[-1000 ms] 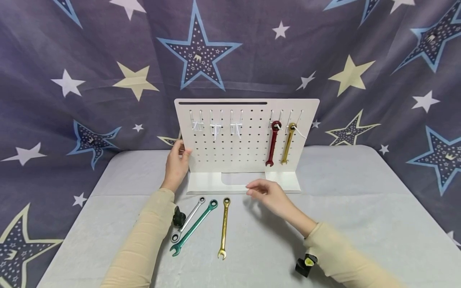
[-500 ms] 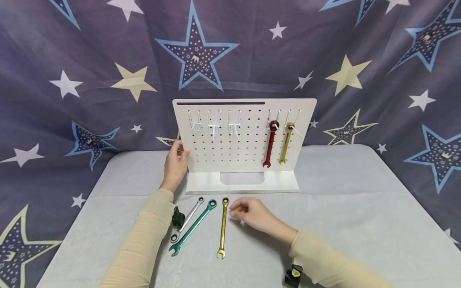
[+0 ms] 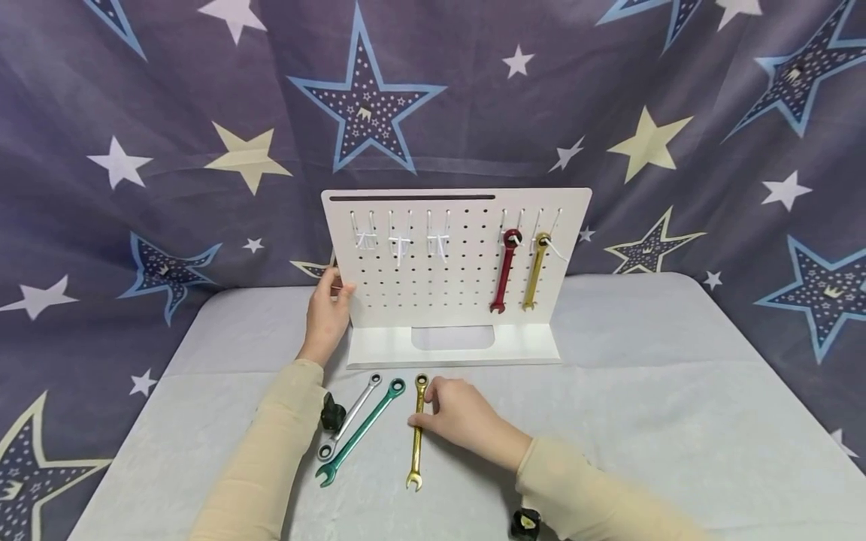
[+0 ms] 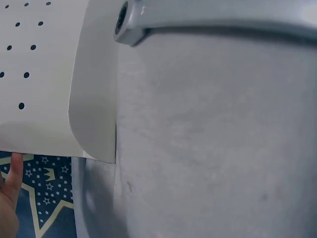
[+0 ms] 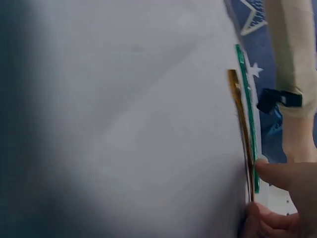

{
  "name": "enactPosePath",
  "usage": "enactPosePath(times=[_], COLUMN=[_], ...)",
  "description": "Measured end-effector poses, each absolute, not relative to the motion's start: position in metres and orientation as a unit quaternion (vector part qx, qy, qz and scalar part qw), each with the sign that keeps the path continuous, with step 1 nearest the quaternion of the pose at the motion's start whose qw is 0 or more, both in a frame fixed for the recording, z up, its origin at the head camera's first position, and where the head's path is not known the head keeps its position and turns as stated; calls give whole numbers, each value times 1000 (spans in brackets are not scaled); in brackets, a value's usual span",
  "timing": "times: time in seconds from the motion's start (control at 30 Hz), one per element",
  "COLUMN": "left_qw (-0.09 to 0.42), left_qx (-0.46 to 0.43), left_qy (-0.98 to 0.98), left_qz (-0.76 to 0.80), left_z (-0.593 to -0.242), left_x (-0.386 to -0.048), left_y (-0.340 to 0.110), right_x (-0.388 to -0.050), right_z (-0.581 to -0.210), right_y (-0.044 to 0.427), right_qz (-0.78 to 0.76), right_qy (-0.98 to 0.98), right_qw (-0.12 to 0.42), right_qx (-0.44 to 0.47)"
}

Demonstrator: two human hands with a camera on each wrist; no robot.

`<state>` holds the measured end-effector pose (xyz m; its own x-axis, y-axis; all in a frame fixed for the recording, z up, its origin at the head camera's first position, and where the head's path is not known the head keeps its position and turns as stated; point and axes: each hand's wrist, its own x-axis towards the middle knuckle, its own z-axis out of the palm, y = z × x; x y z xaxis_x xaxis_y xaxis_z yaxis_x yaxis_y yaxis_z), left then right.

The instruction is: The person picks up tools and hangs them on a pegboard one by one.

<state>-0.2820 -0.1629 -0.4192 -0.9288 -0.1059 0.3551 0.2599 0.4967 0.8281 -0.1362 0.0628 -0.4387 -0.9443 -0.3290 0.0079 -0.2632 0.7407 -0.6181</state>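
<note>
My left hand [image 3: 327, 319] grips the left edge of a white pegboard stand [image 3: 446, 289], thumb on its front face. My right hand [image 3: 467, 417] is at a gold ratcheting wrench [image 3: 416, 454] lying on the table. The thumb crosses its shaft below the ring end, with the fingers on the right side; in the right wrist view the gold wrench [image 5: 240, 106] runs between thumb and fingers. To the left lie a green wrench [image 3: 365, 427] and a silver wrench [image 3: 355, 406], side by side and slanted. The left wrist view shows the silver wrench [image 4: 223, 15] close up.
On the pegboard's right side hang a red wrench [image 3: 504, 274] and another gold wrench [image 3: 536, 274]. Several white hooks [image 3: 400, 244] at its left carry no tools. A star-patterned curtain [image 3: 203, 90] stands behind the grey table cover [image 3: 663, 376].
My right hand has moved left and down from in front of the pegboard's base to the gold wrench, bringing thumb and fingers to its shaft. The left hand stays on the board's edge.
</note>
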Motion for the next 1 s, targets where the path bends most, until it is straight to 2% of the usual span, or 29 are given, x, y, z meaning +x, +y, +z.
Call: enactPosePath(times=[0.3, 0.53, 1.0], left_qw=[181, 182, 185], left_qx=[-46, -45, -51], left_qy=[-849, -849, -848], left_qz=[-494, -495, -494], left_z=[-422, -421, -421], left_x=[-283, -283, -283], left_y=[-163, -163, -164], right_x=[-132, -133, -138], right_z=[-434, -433, -431], right_y=[61, 75, 91], right_qz=[-281, -283, -370], right_qy=[948, 948, 913], right_qw=[64, 43, 95], right_qx=[-133, -142, -147])
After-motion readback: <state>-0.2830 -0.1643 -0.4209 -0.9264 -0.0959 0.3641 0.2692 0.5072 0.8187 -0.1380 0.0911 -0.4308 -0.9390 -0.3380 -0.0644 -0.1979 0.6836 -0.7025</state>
